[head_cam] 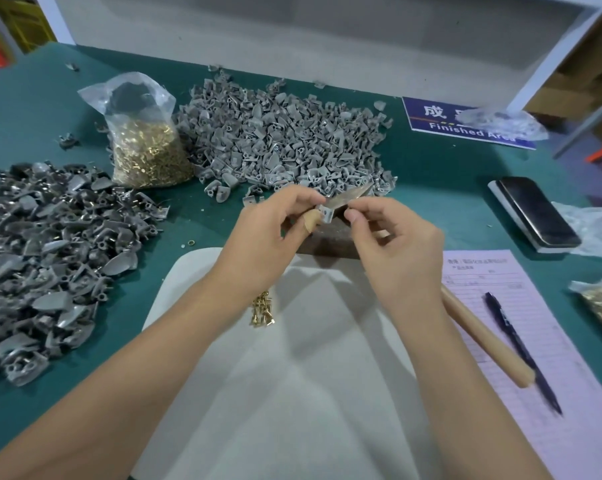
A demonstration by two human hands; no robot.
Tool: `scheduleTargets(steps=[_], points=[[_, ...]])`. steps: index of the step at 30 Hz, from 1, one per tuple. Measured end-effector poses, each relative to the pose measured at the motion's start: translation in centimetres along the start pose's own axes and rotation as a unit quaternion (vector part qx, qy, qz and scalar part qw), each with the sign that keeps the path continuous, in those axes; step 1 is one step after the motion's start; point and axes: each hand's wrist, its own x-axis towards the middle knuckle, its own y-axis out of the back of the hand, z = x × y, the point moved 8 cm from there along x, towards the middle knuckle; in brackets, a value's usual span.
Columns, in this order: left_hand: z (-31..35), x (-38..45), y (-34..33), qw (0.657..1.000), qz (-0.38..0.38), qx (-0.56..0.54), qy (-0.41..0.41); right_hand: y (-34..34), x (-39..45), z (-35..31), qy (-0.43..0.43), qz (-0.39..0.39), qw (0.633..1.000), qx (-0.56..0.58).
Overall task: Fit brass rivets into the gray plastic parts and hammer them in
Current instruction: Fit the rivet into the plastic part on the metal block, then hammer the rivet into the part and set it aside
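Together, the left hand [268,233] and right hand [393,244] pinch one small gray plastic part [341,202], its pointed blade-like end aimed far right.

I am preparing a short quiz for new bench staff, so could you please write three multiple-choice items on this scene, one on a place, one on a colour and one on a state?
1. Where does the clear bag of brass rivets stand?
A. Between the two piles of gray parts
B. On the pink form
C. On the phone

2. What colour is the table mat?
A. Red
B. Teal green
C. Yellow

3. What is happening with the gray plastic part above the dark block?
A. It lies alone on the white cloth
B. It sits inside the bag
C. Both hands hold it

Answers:
1 A, the bag stands with the darker pile to its left and the lighter pile to its right.
2 B, teal shows all around the piles.
3 C, the left hand and right hand each pinch the part.
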Motion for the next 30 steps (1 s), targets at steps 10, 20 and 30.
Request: scheduleTargets(steps=[10, 20, 30], points=[[0.4, 0.4, 0.4, 0.989, -0.003, 0.146, -0.030, -2.8, -0.1, -1.5, 0.074, -0.057, 0.969, -0.230], [-0.2, 0.3, 0.6, 0.989, -0.003, 0.149, -0.020, -3.5, 0.1, -1.4, 0.041, -0.074, 0.964, -0.254], [0.1, 0.1, 0.7, 0.984, 0.009, 0.177, -0.013, -3.4, 0.3, -1.0, 0.021, -0.077, 0.964, -0.253]])
